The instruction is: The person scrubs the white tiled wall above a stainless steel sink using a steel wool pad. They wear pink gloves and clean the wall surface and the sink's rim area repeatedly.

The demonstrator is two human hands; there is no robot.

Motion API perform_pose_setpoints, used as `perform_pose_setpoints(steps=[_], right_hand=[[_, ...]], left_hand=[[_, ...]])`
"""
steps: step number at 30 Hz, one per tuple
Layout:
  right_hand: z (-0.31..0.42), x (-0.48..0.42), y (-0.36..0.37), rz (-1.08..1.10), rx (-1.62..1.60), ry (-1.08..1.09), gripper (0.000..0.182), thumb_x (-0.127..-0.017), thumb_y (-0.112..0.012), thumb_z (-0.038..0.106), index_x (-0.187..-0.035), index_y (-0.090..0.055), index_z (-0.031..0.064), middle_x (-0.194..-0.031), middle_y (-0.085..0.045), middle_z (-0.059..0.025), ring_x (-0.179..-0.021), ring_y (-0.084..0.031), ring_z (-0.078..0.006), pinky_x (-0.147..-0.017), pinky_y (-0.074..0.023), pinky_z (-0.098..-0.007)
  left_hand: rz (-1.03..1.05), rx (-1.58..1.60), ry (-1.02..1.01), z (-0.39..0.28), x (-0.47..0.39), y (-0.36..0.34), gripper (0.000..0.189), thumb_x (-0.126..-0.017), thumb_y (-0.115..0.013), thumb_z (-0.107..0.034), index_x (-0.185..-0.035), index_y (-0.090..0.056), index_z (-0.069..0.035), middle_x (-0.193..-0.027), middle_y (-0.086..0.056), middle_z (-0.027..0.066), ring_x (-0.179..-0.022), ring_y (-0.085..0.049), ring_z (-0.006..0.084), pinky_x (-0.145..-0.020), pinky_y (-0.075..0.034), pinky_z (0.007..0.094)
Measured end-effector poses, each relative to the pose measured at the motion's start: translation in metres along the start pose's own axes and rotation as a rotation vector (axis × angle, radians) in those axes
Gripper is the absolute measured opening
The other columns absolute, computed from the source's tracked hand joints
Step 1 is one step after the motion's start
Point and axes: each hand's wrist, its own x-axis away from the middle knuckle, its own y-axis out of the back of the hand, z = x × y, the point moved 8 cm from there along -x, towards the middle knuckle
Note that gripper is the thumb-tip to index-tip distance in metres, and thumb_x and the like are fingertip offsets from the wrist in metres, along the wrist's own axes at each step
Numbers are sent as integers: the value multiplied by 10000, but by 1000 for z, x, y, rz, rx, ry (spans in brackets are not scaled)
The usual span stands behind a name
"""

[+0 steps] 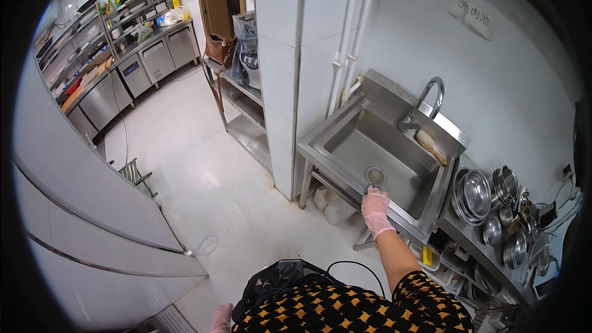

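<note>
My right hand (376, 206), in a pink glove, reaches over the front rim of a stainless steel sink (342, 141). Its fingers are closed on a dark, rough item, probably a steel wool scourer (371, 189), mostly hidden by them. Just beyond the fingertips lies the round drain strainer (375, 175). My left hand (222, 318), gloved alike, hangs low at the picture's bottom edge beside my body; its fingers are hardly visible. A chrome faucet (428, 97) curves above the sink's back ledge, where a wooden-handled brush (428, 143) rests.
Metal bowls (476, 192) and pots crowd the counter right of the sink. A tiled pillar (280, 78) rises to the left, beside a metal shelf (243, 129) with bags. A folding stool (136, 175) stands on the floor. Plastic jugs (335, 206) sit beneath the sink.
</note>
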Motion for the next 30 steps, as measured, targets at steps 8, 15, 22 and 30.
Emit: perform_pose_setpoints(steps=[8, 15, 22, 30], right_hand=[[51, -60, -13, 41, -680, -211, 457, -859, -588, 207, -1287, -527, 61, -1248, -578, -112, -1058, -581, -249, -929, -443, -313], [57, -44, 13, -169, -2149, -526, 437, -910, -484, 71, -1345, -438, 68, -1171, -576, -118, -939, -603, -249, -779, -529, -376], [51, 0, 71, -283, -2495, -605, 355, -926, -477, 90, -1281, -478, 91, -1150, -567, -135, -885, -597, -307, -725, -551, -391], [19, 31, 67, -374, -2470, -654, 279, -933, -477, 112, -1209, -514, 119, -1083, -596, -78, -913, -589, -229, -715, -551, -369]], left_hand=[[1, 84, -24, -16, -51, 67, 363, -835, -561, -314, -943, -646, 22, -819, -650, 126, -812, -597, 244, -761, -451, 366], [34, 31, -97, -47, -90, 130, 355, -835, -569, -307, -946, -646, 22, -819, -649, 121, -809, -594, 236, -759, -451, 361], [138, -119, -231, -96, -125, 149, 347, -836, -576, -300, -948, -646, 21, -820, -649, 116, -807, -590, 229, -756, -452, 356], [191, -196, -365, -193, -147, 144, 337, -837, -585, -291, -951, -646, 20, -821, -648, 110, -804, -587, 220, -754, -452, 350]])
